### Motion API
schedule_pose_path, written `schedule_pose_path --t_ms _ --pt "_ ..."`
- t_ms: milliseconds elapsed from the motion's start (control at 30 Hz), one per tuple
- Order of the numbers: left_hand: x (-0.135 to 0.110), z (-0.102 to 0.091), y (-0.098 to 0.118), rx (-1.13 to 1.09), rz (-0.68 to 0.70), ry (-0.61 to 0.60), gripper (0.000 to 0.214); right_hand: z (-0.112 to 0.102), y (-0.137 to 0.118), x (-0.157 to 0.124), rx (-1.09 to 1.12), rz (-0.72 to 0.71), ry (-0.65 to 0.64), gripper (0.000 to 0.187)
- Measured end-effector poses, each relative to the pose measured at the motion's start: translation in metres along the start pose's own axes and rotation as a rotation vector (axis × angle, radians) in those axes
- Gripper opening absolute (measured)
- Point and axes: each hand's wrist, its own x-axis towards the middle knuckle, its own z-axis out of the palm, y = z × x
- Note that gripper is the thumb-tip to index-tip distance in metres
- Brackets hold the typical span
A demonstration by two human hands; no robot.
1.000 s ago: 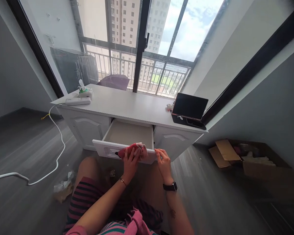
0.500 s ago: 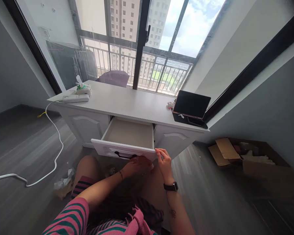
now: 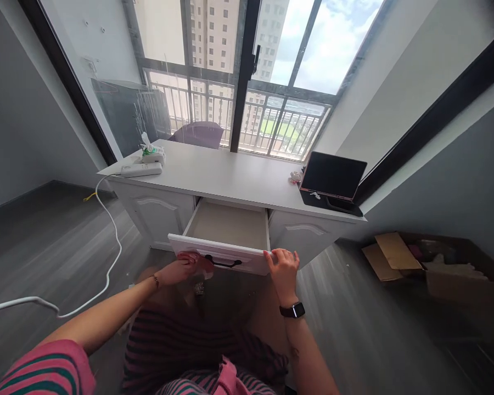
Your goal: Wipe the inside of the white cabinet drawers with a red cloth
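Note:
An open drawer (image 3: 230, 224) with bare inner boards juts from the middle of a white desk (image 3: 222, 170). Its white front panel (image 3: 257, 261) carries a black handle (image 3: 226, 263). My left hand (image 3: 181, 271) lies against the panel's left part, beside the handle, closed on what looks like a thin pinkish cloth (image 3: 206, 267); its fingers are partly hidden. At the panel's right top corner, my right hand (image 3: 283, 269) holds the edge between thumb and fingers.
A tablet (image 3: 333, 175) stands on the desk's right end. At the left end lie a power strip (image 3: 141, 169) and a tissue pack (image 3: 153, 154). A white cable (image 3: 117, 241) trails across the floor. An open cardboard box (image 3: 399, 255) sits at the right.
My left hand has slid leftward along the drawer front, from right of the handle to its left. My right hand stays at the right corner, its fingers slightly more spread. The view has shifted a little.

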Motion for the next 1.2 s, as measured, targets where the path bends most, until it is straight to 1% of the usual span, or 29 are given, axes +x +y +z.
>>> schedule_pose_path --t_ms 100,167,233,267,333,400,433,533,567,633,700,733,800,867,933,1067,1200 --pt "-0.023 -0.021 -0.03 -0.061 0.019 -0.064 0.05 0.009 -0.013 0.002 0.02 -0.026 -0.023 0.045" --pt "-0.033 -0.031 -0.043 -0.096 0.013 -0.052 0.06 0.016 -0.023 0.001 0.073 -0.048 -0.034 0.044" --pt "-0.038 -0.034 -0.046 -0.081 -0.018 0.009 0.061 0.022 -0.03 -0.001 0.113 -0.044 -0.034 0.044" --pt "-0.037 -0.032 -0.042 -0.06 -0.044 0.043 0.059 0.023 -0.033 -0.001 0.13 -0.028 -0.03 0.044" --pt "-0.027 -0.023 -0.025 -0.025 -0.109 0.089 0.053 0.024 -0.036 -0.001 0.167 0.012 -0.024 0.047" --pt "-0.007 -0.01 0.003 -0.021 -0.146 0.114 0.051 0.022 -0.034 0.001 0.202 0.041 -0.031 0.051" --pt "0.007 -0.002 0.02 -0.022 -0.133 0.136 0.051 0.021 -0.033 0.002 0.217 0.048 -0.046 0.053" --pt "0.056 0.018 0.073 -0.031 -0.024 0.186 0.051 0.015 -0.028 0.006 0.252 0.049 -0.113 0.056" --pt "0.074 0.023 0.089 -0.042 0.021 0.203 0.049 0.014 -0.027 0.007 0.259 0.05 -0.131 0.056" --pt "0.105 0.031 0.116 -0.06 0.053 0.243 0.042 0.012 -0.025 0.009 0.267 0.053 -0.152 0.057" --pt "0.129 0.036 0.135 -0.071 0.107 0.246 0.038 0.011 -0.025 0.01 0.266 0.06 -0.163 0.057" --pt "0.137 0.036 0.141 -0.073 0.129 0.241 0.037 0.011 -0.025 0.011 0.265 0.062 -0.168 0.057" --pt "0.144 0.035 0.145 -0.074 0.162 0.229 0.037 0.011 -0.025 0.012 0.267 0.062 -0.176 0.058" --pt "0.139 0.029 0.14 -0.062 0.159 0.226 0.039 0.01 -0.025 0.013 0.274 0.057 -0.179 0.058" --pt "0.124 0.019 0.128 -0.032 0.119 0.226 0.042 0.01 -0.024 0.013 0.276 0.05 -0.18 0.058" --pt "0.075 0.0 0.089 0.043 -0.045 0.258 0.043 0.013 -0.024 0.012 0.251 0.046 -0.148 0.055" --pt "0.02 -0.016 0.049 0.058 -0.253 0.339 0.044 0.021 -0.026 0.004 0.217 0.002 -0.067 0.041"
